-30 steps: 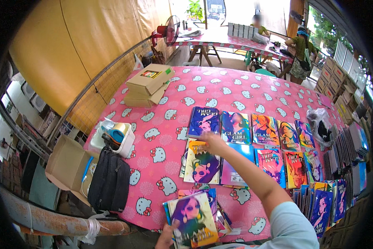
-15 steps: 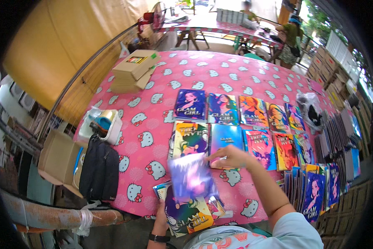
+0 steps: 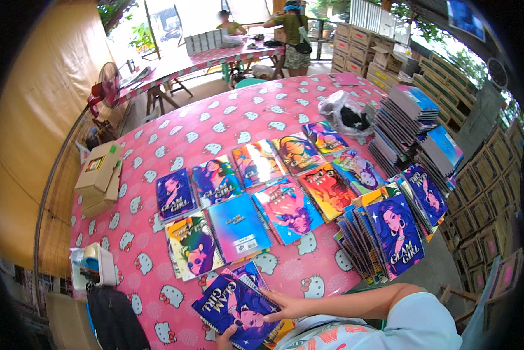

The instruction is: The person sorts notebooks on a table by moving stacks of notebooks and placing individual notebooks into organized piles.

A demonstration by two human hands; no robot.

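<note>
At the table's near edge, a small stack of spiral notebooks is topped by a purple spiral notebook [image 3: 230, 303] with a cartoon woman's portrait, turned askew. My left hand [image 3: 226, 338] grips its lower left edge, thumb on the cover and fingers hidden below. My right hand [image 3: 285, 304] is closed on its right side near the wire binding, thumb and forefinger over the cover. Part of another purple notebook shows beneath, and a yellow one [image 3: 282, 333] peeks out by my shirt. Just beyond lie a blue-pink notebook, back cover up [image 3: 238, 224], and a yellow-white notebook [image 3: 193, 245].
Two rows of colourful notebooks cover the pink table [image 3: 174, 154]. Notebook piles [image 3: 393, 233] stand right, taller stacks [image 3: 411, 122] behind them. A plastic bag [image 3: 346, 114], cardboard box [image 3: 98, 178], white tub [image 3: 95, 265] and black bag [image 3: 115, 318] sit around. Two people are at a far table.
My view has swung right. The purple notebook, blurred in the air before, now lies on the near stack. My right hand has come back from the rows to it.
</note>
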